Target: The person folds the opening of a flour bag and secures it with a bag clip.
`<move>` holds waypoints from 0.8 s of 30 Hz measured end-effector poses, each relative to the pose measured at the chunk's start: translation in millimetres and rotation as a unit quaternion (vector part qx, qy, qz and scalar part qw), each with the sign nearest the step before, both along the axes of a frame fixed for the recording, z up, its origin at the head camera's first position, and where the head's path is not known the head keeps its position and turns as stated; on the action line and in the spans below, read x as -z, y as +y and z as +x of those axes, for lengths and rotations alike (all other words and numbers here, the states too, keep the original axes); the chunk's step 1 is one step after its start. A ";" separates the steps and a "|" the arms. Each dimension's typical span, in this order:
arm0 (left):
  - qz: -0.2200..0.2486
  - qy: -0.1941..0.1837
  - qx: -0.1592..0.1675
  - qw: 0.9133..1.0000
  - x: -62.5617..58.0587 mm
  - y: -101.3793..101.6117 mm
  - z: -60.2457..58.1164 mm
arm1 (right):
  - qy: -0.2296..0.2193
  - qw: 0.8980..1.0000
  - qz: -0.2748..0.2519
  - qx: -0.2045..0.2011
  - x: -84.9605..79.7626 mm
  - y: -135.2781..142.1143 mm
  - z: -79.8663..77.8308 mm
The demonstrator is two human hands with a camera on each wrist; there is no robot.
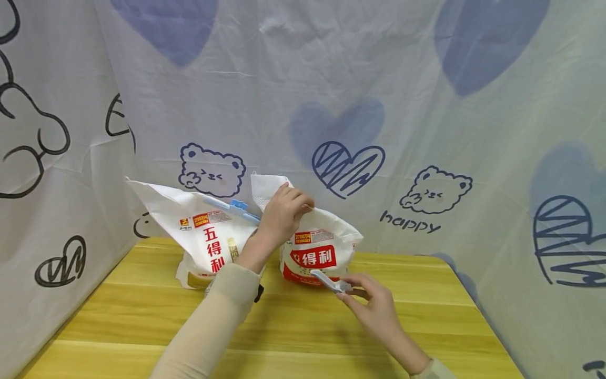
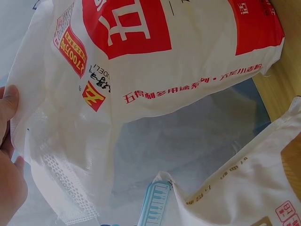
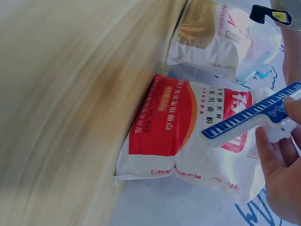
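A white and red flour bag stands on the table in the head view, its top loose and bent over. My left hand grips the upper edge of this bag; in the left wrist view the fingers pinch its white plastic. In front of the bag, my right hand holds a blue and white bag clip between thumb and fingers. The clip is apart from the plastic. To the left, a second flour bag leans with a light blue clip across its folded top.
The wood-grain table reaches to a printed cloth hung behind and at both sides. Both bags stand near the table's back edge, with a narrow gap between them. A black strap piece shows by the left wrist.
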State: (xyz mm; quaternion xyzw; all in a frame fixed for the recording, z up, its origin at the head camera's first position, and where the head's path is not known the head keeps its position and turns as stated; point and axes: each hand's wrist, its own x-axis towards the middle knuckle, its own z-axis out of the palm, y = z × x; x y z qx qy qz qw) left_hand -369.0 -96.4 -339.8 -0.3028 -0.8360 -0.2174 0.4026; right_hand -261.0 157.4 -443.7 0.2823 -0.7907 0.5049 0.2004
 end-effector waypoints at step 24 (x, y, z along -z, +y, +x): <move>0.001 -0.002 -0.003 1.000 1.6 0.1 -0.1 | 0.151 0.985 -0.087 0.009 -29.0 -4.7 -20.4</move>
